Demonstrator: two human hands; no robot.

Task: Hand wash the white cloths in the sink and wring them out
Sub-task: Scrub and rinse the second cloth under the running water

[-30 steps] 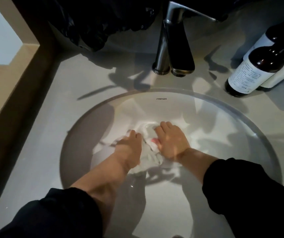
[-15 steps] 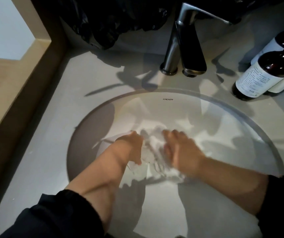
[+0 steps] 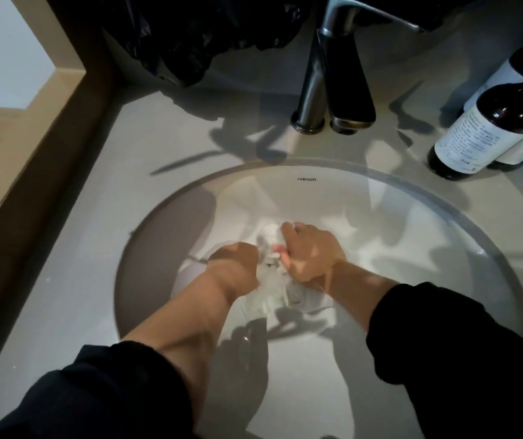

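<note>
Sink (image 3: 396,213) holding shallow water, both hands low inside. Left hand (image 3: 235,266) clenched round near part of bunched white cloth (image 3: 269,237), knuckles up. Right hand (image 3: 310,255) clenched round far part, thumb tip pressed onto wet folds between the two hands. More fabric trailing underwater just below the wrists. Beyond the hands, faucet (image 3: 336,80) on countertop (image 3: 95,217); beyond and right of right hand, dark labelled bottles (image 3: 478,134). Beyond left hand, crumpled black plastic bag (image 3: 197,36). Black sleeves (image 3: 463,343) ending mid-forearm.
</note>
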